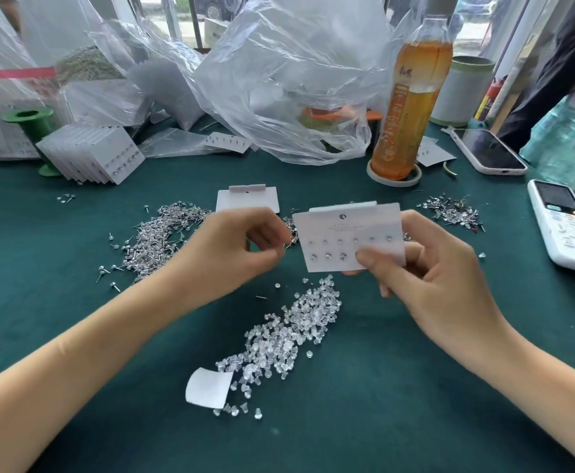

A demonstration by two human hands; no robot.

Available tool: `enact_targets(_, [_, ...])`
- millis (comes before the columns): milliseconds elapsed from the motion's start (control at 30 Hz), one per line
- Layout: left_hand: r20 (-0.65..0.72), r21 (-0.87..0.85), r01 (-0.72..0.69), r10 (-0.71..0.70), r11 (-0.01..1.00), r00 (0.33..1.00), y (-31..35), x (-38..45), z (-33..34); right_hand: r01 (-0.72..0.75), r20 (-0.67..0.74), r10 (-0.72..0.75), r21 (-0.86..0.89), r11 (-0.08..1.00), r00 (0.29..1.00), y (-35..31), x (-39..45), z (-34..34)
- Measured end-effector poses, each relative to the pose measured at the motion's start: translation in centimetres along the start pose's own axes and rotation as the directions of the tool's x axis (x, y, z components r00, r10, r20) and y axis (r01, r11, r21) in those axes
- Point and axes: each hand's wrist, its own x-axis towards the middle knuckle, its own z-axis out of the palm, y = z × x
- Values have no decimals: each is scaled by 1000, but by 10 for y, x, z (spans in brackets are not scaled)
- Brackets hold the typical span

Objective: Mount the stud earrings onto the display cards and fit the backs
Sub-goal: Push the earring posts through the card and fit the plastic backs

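On the far left of the green table [40,233] stood a fanned stack of finished cards [91,155], and nearer me the heap of stud earrings [156,240] lay spread loose, well within reach. My left hand [241,247] hovered just right of that heap, fingers curled in with the tips drawn together as if pinching a single stud; motion blur hid the tips, so I could not tell for certain that a stud was there. Behind it a blank card [248,199] lay flat on the cloth. Below, the pile of clear backs [289,336] waited untouched beside a scrap of white paper [207,387]. My right hand [429,278] held the display card [351,237] clear of the table, facing me, thumb pressed on its lower right face and fingers behind. The upper row looked full and the lower row held three studs at its left, so I judged the fourth hole, just by my thumb, came next. To do it well I needed the post square to the card, my thumb slid off the open holes, and a finger bracing close behind so the card would not buckle
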Motion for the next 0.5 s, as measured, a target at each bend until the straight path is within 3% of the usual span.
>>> enact_targets(33, [-30, -132, 54, -59, 990, 998, 1, 2, -2, 132, 3, -133, -142, 981, 991, 0, -1, 0])
enact_targets(100, [-33, -376, 134, -158, 917, 987, 4, 4, -6, 410, 120, -394, -354, 841, 911, -1, -3, 1])
enact_targets(200, [51, -566, 185, -190, 803, 980, 12, 2, -5, 650, 333, -562, -472, 596, 757, 0, -3, 2])
enact_targets(333, [181, -572, 190, -104, 798, 978, 22, -6, 1, 746, 484, -617, -607, 274, 621, -3, -3, 4])
enact_targets(400, [227, -540, 190, -75, 820, 971, 26, -10, 4, 761, 519, -624, -618, 199, 584, -3, -2, 5])
enact_targets(500, [233, -491, 166, -55, 855, 971, 27, -12, 6, 767, 534, -626, -619, 169, 568, -4, -3, 6])
